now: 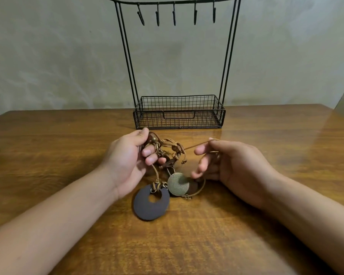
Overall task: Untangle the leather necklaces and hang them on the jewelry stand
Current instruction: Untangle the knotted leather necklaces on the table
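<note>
Head-worn wide view, forward and down.
Looks along both forearms onto a wooden table point(246, 225), close above the left hand point(127, 163) and right hand point(232, 165); faces the jewelry stand point(179, 112) and the wall point(58, 56) behind. No second view.

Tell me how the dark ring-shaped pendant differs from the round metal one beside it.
The dark pendant is matte brown with an off-centre hole; the metal pendant is brassy, solid, and grooved in concentric circles. The dark one looks larger and lies nearer the person; the metal one sits further back, to its right. Both rest on the wooden table, attached to tangled brown cords.
</note>
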